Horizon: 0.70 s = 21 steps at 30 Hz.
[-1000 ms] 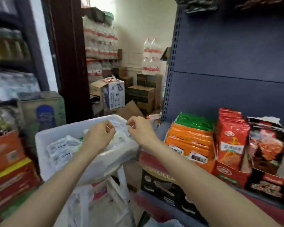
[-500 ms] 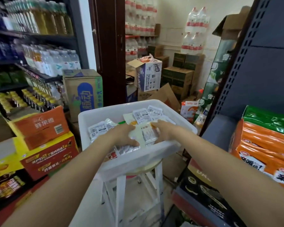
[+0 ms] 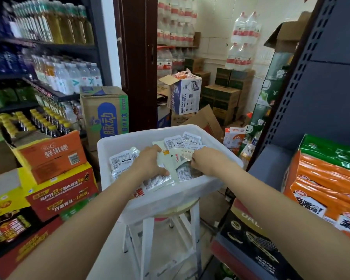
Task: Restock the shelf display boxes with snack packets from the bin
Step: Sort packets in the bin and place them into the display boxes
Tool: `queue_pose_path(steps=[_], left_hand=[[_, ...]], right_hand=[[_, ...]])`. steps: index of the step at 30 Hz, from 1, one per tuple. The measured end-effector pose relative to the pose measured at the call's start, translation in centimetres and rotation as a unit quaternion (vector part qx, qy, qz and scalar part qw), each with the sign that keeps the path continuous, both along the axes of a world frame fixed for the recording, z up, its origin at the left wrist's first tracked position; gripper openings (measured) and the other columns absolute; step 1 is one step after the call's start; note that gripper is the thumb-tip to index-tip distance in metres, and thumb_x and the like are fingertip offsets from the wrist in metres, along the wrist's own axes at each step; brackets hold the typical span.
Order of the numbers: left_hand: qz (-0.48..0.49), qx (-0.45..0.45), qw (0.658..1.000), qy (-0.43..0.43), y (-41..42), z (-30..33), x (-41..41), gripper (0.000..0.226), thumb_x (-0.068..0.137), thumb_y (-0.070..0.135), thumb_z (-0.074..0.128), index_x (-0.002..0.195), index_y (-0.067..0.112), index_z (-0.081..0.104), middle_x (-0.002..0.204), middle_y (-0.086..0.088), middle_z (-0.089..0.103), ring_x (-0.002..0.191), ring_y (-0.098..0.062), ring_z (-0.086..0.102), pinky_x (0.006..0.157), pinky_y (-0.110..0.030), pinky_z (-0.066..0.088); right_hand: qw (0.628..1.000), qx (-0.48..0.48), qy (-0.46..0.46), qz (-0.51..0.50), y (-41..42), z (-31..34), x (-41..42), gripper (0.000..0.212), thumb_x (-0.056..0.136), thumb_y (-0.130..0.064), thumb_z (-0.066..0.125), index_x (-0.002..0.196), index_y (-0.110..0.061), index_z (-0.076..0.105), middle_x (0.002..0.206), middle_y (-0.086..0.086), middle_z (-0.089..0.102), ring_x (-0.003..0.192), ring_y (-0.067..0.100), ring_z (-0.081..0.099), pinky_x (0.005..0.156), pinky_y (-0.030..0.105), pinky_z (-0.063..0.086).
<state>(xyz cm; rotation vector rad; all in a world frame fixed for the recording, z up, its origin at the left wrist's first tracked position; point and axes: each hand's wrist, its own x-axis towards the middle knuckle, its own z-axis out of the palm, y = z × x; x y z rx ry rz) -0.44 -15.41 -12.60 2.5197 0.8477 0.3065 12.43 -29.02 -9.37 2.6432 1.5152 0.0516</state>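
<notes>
Snack packets (image 3: 171, 156): small sealed sachets, white-backed with printed labels and barcodes, heaped loose in a white plastic bin (image 3: 107, 158) at centre frame; bin rests on a white stool (image 3: 150, 229) in the aisle. Left hand (image 3: 150, 163): inside the bin, palm down, fingers spread and bent over a pale green packet (image 3: 166, 162) and the sachets beneath it; whether it has actually closed on them cannot be told. Right hand (image 3: 206, 160): inside the bin at its right side, fingertips curled and pinching the edge of a pale packet (image 3: 185, 155). Destination: shelf display boxes at right of frame, the nearest an orange display box (image 3: 319, 201) already packed with orange and green packs, on the dark shelving unit (image 3: 331, 77). Surroundings: stacked drink cartons (image 3: 55, 158) at lower left, bottled drinks (image 3: 69, 77) on racks at upper left, a storeroom doorway behind. Step in hand, as judged: gathering a handful for transfer. Handling note: sachets look slick and likely to slide apart, so square several into an aligned stack between both hands, faces the same way, before lifting; lift clear of the bin wall, since the bin sits on a narrow stool and a sideways tug could tip it.
</notes>
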Motion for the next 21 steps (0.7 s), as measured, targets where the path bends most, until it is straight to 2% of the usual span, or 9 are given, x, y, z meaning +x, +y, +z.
queue_pose_path(steps=[4, 6, 8, 10, 11, 13, 15, 17, 21], left_hand=[[0.000, 0.025, 1.000, 0.017, -0.8, 0.2, -0.3, 0.088, 0.068, 0.037, 0.082, 0.139, 0.014, 0.035, 0.136, -0.009, 0.038, 0.124, -0.028, 0.040, 0.102, -0.041, 0.039], [-0.040, 0.044, 0.995, 0.084, -1.1, 0.1, -0.6, 0.079, 0.069, 0.044, 0.078, 0.131, 0.013, 0.042, 0.131, -0.007, 0.043, 0.119, -0.027, 0.044, 0.099, -0.040, 0.041], [-0.073, 0.051, 0.986, 0.140, -1.2, -0.5, -0.7, 0.067, 0.073, 0.042, 0.075, 0.125, 0.012, 0.046, 0.128, -0.008, 0.049, 0.113, -0.026, 0.049, 0.096, -0.039, 0.044], [-0.079, 0.051, 0.984, 0.149, -1.4, -0.7, -0.8, 0.056, 0.077, 0.035, 0.073, 0.122, 0.011, 0.049, 0.122, -0.009, 0.052, 0.106, -0.024, 0.052, 0.091, -0.036, 0.046], [-0.086, 0.061, 0.984, 0.144, -1.5, -0.5, -0.8, 0.045, 0.079, 0.032, 0.071, 0.114, 0.009, 0.053, 0.113, -0.009, 0.054, 0.097, -0.022, 0.052, 0.083, -0.033, 0.046], [-0.103, 0.073, 0.983, 0.134, -2.0, 0.3, -1.0, 0.022, 0.082, 0.026, 0.068, 0.080, 0.011, 0.052, 0.084, -0.006, 0.053, 0.074, -0.017, 0.047, 0.062, -0.029, 0.037], [-0.112, 0.064, 0.986, 0.105, -2.2, 0.8, -1.3, 0.038, 0.084, 0.022, 0.065, 0.059, 0.014, 0.037, 0.062, -0.002, 0.040, 0.059, -0.015, 0.036, 0.052, -0.028, 0.025], [-0.096, 0.064, 0.992, 0.049, -2.4, 1.5, -1.7, 0.042, 0.091, 0.019, 0.057, 0.055, 0.014, 0.036, 0.058, -0.002, 0.039, 0.059, -0.017, 0.037, 0.054, -0.030, 0.027], [0.010, 0.067, 0.974, -0.218, -4.8, 5.0, -3.1, 0.031, 0.098, 0.015, 0.042, 0.068, 0.016, 0.050, 0.062, 0.001, 0.050, 0.063, -0.023, 0.050, 0.055, -0.030, 0.032]], right_hand=[[0.986, 0.145, 0.069, -0.042, -1.2, 0.4, 0.2, 0.024, 0.096, -0.013, 0.041, 0.073, -0.013, 0.049, 0.077, 0.007, 0.059, 0.067, 0.025, 0.048, 0.061, 0.031, 0.038], [0.955, 0.256, 0.140, -0.047, -2.0, 0.9, 0.1, 0.038, 0.096, -0.014, 0.041, 0.059, -0.017, 0.036, 0.058, 0.001, 0.044, 0.057, 0.021, 0.040, 0.055, 0.030, 0.030], [0.922, 0.325, 0.204, -0.042, -2.8, 1.5, -0.5, 0.041, 0.096, -0.011, 0.042, 0.056, -0.017, 0.034, 0.055, -0.002, 0.040, 0.053, 0.015, 0.035, 0.049, 0.028, 0.023], [0.905, 0.353, 0.235, -0.039, -3.2, 1.9, -1.1, 0.031, 0.095, -0.008, 0.041, 0.066, -0.006, 0.050, 0.064, 0.003, 0.054, 0.054, 0.014, 0.039, 0.049, 0.027, 0.025], [0.898, 0.361, 0.249, -0.039, -3.3, 2.1, -1.3, 0.026, 0.096, -0.009, 0.040, 0.080, 0.000, 0.060, 0.077, 0.008, 0.064, 0.058, 0.015, 0.045, 0.049, 0.027, 0.029], [0.887, 0.370, 0.272, -0.042, -3.5, 2.4, -1.5, 0.028, 0.097, -0.010, 0.040, 0.106, 0.002, 0.064, 0.105, 0.008, 0.068, 0.070, 0.017, 0.055, 0.049, 0.021, 0.035], [0.877, 0.378, 0.293, -0.046, -3.8, 2.6, -1.8, 0.030, 0.099, -0.011, 0.040, 0.117, -0.003, 0.062, 0.120, 0.005, 0.064, 0.083, 0.018, 0.061, 0.049, 0.015, 0.039], [0.865, 0.389, 0.312, -0.052, -4.2, 2.8, -2.0, 0.031, 0.099, -0.012, 0.040, 0.122, -0.007, 0.061, 0.127, 0.004, 0.061, 0.093, 0.020, 0.062, 0.052, 0.018, 0.044], [0.846, 0.413, 0.331, -0.061, -5.2, 3.5, -2.7, 0.032, 0.099, -0.013, 0.040, 0.125, -0.012, 0.060, 0.122, 0.005, 0.064, 0.099, 0.021, 0.062, 0.070, 0.032, 0.054]])
